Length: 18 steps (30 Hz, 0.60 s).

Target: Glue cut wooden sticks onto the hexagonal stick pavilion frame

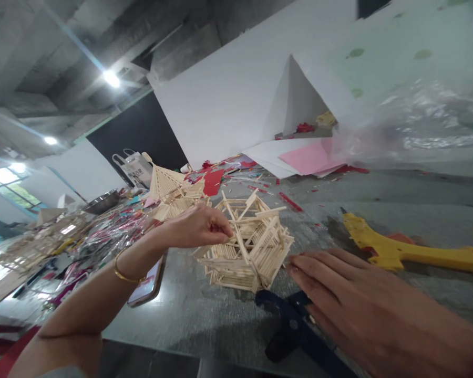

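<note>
A many-sided openwork model of thin wooden sticks sits on the grey table, a few sticks crossing over its top. My left hand, with a gold bangle at the wrist, is at the model's left upper edge. Its fingers are curled in a pinch; what lies between the fingertips is too small to make out. To the right of the model, my right hand is stretched out with straight fingers, its fingertips close to the model's side. Partly under that hand lies a dark blue hand tool with a hooked jaw.
A yellow glue gun lies at the right. Left of the model are a phone and another stick model with a pointed roof. White and pink paper, red scraps and plastic film lie behind. Clutter covers the left side.
</note>
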Each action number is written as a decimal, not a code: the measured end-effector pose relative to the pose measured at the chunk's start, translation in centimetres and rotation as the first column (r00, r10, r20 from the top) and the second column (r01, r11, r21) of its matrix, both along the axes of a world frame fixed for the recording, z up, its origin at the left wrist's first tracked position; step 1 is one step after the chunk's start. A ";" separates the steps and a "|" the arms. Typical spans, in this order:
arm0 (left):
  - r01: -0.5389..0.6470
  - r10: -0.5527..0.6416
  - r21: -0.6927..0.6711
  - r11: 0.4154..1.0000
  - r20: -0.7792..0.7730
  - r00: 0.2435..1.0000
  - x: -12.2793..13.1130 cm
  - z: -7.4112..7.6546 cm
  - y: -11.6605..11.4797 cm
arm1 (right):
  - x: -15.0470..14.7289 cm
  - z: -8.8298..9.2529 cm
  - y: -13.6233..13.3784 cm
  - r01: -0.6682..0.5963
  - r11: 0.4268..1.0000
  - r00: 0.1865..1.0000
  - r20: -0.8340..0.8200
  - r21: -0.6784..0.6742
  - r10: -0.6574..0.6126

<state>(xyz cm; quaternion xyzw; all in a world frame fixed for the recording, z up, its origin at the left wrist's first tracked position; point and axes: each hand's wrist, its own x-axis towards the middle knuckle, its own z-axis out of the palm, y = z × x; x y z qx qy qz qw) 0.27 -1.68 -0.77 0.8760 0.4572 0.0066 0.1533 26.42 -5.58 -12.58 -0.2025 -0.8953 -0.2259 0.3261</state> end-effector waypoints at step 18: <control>0.005 -0.004 -0.014 1.000 0.042 0.999 -0.1 0.0 0.1 | -1.6 0.5 -0.3 -0.001 1.000 1.000 0.005 0.000 0.001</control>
